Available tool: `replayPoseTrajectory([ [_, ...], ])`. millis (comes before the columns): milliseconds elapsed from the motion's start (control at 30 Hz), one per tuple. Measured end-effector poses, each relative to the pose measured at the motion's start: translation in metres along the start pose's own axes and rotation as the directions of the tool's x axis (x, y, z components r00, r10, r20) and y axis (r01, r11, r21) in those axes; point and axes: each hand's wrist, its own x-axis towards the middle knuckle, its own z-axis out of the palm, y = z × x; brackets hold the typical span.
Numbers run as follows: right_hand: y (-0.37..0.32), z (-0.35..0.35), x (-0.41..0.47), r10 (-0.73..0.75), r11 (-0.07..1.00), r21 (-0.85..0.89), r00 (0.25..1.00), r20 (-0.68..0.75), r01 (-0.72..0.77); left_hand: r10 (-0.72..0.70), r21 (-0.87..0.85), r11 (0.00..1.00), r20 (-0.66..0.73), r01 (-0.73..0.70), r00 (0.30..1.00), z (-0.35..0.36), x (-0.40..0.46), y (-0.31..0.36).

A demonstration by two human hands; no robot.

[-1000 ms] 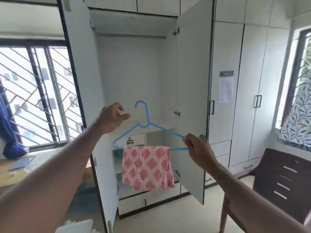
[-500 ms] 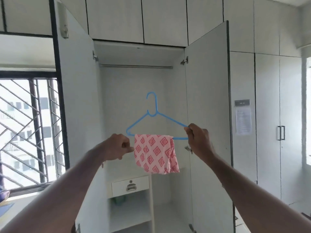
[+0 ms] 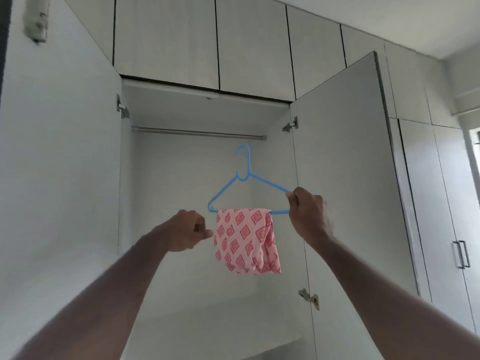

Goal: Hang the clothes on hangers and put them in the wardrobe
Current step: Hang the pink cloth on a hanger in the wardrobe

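Two bare forearms reach up toward an open white laminate wardrobe (image 3: pixel 197 203), both doors swung outward. The right hand (image 3: pixel 307 214) grasps the right end of a thin blue plastic hanger (image 3: pixel 235 187), its fingers curled round the corner where the sloped shoulder meets the bottom bar. A pink cloth with a red diamond pattern (image 3: pixel 245 240) is folded over that bottom bar and hangs freely below it, its left edge near the hanger's left corner and its right edge just short of the right hand. The left hand (image 3: pixel 185 231) is clenched, with the thumb and a fingertip reaching toward the cloth's left edge; whether they touch or pinch the fabric cannot be told. The hanger's hook points upward and sits below a horizontal metal rail (image 3: pixel 197 133), apart from it. The rail spans the compartment from side wall to side wall and carries nothing. Open space lies behind and below the cloth, inside the compartment. The left door (image 3: pixel 59 152) and the right door (image 3: pixel 345 165) flank the opening, their hinges (image 3: pixel 291 125) visible at the inner edges. Closed upper cabinets (image 3: pixel 207 42) run above the opening.
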Motion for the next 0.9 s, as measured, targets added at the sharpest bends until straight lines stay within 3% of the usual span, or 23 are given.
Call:
replayPoseTrajectory([
  [367, 0.018, 0.127, 0.106, 0.056, 0.986, -0.151, 0.989, -0.137, -0.077, 0.124, -0.120, 0.984, -0.041, -0.128, 0.991, 0.037, 0.197, -0.057],
  [633, 0.060, 0.211, 0.196, 0.039, 0.993, -0.100, 0.978, -0.206, -0.061, 0.171, -0.195, 0.962, -0.116, -0.191, 0.979, 0.061, 0.314, -0.085],
  [900, 0.110, 0.289, 0.328, 0.019, 0.998, -0.046, 0.966, -0.259, -0.032, 0.167, -0.138, 0.970, -0.213, -0.198, 0.963, 0.073, 0.443, -0.083],
])
